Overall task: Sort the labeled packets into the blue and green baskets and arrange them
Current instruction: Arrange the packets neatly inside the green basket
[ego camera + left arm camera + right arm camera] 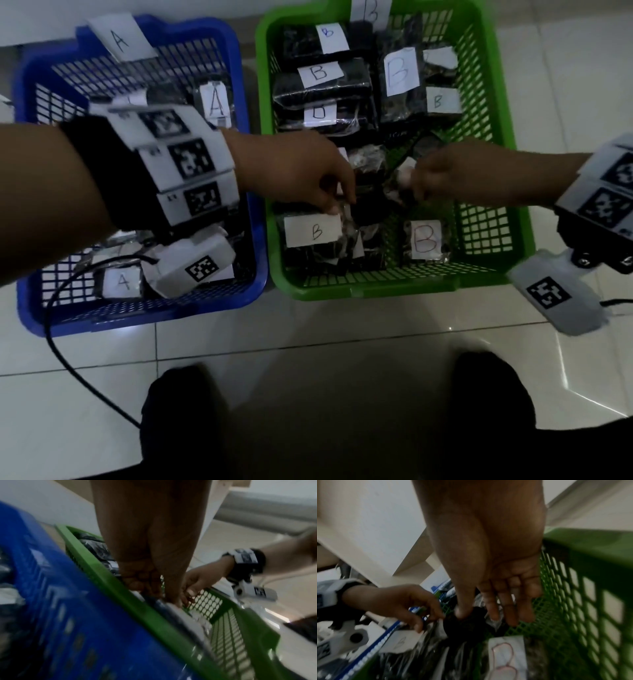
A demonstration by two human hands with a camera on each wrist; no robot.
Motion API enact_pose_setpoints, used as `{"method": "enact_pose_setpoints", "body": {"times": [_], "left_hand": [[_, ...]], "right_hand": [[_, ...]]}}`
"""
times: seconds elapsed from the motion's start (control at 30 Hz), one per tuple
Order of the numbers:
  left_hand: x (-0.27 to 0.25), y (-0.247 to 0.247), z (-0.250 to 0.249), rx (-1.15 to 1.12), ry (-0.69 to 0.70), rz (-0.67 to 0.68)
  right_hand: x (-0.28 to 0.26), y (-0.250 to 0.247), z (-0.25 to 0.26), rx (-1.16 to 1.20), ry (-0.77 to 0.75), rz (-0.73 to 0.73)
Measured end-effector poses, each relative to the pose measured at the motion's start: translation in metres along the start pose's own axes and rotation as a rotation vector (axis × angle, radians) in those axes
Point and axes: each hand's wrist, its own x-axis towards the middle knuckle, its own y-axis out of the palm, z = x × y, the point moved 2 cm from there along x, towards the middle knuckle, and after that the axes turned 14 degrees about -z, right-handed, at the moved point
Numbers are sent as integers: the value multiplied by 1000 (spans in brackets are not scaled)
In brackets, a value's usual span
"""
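The person's dark-clad knees (pixel 178 411) show at the near edge of the tiled floor (pixel 342 329), and a black cable (pixel 54 342) trails across it toward the left wrist rig. Beyond them two baskets stand side by side on the floor, the blue basket (pixel 246 113) to the left and the green basket (pixel 493 102) to the right, their long walls almost touching. In the near half of the green basket lie two dark packets with white B labels, one by the near left corner (pixel 313 231) and one toward the near right (pixel 426 240). Just past them, over the basket's middle, both hands work on one dark plastic-wrapped packet (pixel 371 195): the left hand (pixel 294 171) pinches its crinkled wrapping at the left end with curled fingertips, and the right hand (pixel 459 174) grips the right end, thumb pressing the dark bulk while the fingers (pixel 508 609) reach down behind it. The packet looks light and soft, its film slippery and loose, so a hold on the body would probably be surer than one on the wrap's edge. The neighbouring packets crowd it on every side and leave little room for fingers. Further back, B-labelled packets (pixel 320 73) fill the far half in rows, and A-labelled packets (pixel 215 101) sit in the blue basket, whose far rim carries a paper A tag (pixel 120 39).
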Motion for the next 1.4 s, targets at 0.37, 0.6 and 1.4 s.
{"method": "enact_pose_setpoints", "body": {"times": [0.37,0.6,1.4], "left_hand": [[0,-29,15,404,78,-676],[6,-36,49,488,-169,-590],[5,18,-30,280,152,-724]], "right_hand": [[5,21,-14,-278,-149,89],[3,10,11,-16,-101,64],[5,-50,-19,226,96,-9]]}}
